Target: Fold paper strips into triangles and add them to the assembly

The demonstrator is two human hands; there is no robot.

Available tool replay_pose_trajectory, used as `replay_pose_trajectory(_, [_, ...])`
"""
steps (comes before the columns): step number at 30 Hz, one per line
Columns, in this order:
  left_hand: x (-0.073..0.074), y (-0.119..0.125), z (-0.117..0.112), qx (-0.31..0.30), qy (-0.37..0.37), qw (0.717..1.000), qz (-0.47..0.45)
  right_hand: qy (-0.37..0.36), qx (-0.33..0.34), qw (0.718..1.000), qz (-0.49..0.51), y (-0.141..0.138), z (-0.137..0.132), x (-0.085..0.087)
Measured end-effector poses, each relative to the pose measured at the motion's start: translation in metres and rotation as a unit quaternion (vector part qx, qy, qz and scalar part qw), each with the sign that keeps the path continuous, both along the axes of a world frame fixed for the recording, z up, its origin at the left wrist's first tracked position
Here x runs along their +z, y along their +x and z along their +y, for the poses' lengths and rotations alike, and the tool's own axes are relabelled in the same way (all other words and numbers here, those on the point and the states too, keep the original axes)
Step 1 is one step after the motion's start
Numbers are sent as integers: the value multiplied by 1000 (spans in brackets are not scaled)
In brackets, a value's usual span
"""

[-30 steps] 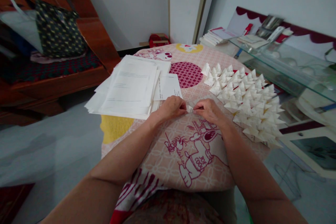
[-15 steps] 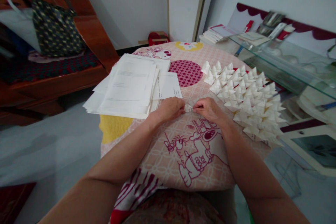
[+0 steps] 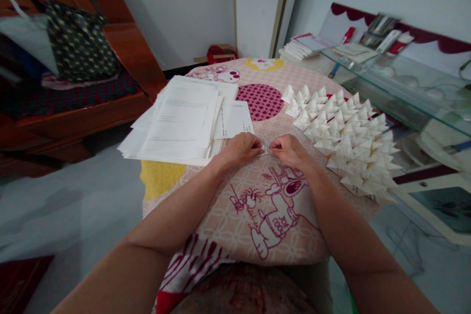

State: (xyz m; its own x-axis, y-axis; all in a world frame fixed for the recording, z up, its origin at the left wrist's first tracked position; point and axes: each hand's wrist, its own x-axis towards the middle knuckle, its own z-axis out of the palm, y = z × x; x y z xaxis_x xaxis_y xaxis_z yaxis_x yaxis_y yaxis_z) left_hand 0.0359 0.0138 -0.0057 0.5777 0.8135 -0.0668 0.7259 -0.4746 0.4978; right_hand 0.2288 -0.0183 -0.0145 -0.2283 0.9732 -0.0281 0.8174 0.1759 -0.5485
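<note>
Between my two hands is a small folded piece of paper (image 3: 265, 149) with print on it, low over the cloth-covered table. My left hand (image 3: 243, 148) pinches its left end, fingers closed. At its right end my right hand (image 3: 288, 150) pinches it the same way, and the fingers hide much of the paper. To the left lies a stack of printed sheets (image 3: 176, 117), with a smaller printed paper (image 3: 235, 118) sticking out at its right. Several rows of pointed folded-paper pieces (image 3: 342, 132) stand together at the right of the table.
A patterned tablecloth (image 3: 235, 225) covers the round table. At the right is a glass shelf (image 3: 401, 88) with cups and small items, beside a pile of booklets (image 3: 301, 45). A wooden bench (image 3: 128, 59) at the left holds a dotted bag (image 3: 79, 41).
My hands have come slightly closer together, with the left moving a little right and up. The folded paper between them shows less of itself now.
</note>
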Motion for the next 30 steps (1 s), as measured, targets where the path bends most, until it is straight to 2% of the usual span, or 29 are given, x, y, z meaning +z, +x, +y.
replay_pose_trajectory(12, [-3,5,8,88,-36,995,26,-44,-64,996,-33,-11,4,9])
replay_pose_trajectory(22, [-5,8,5,64,7,996,60,-31,-93,994,-42,-16,4,10])
replay_pose_trajectory(30, [-2,8,5,64,-9,996,61,4,-96,994,-42,-12,5,3])
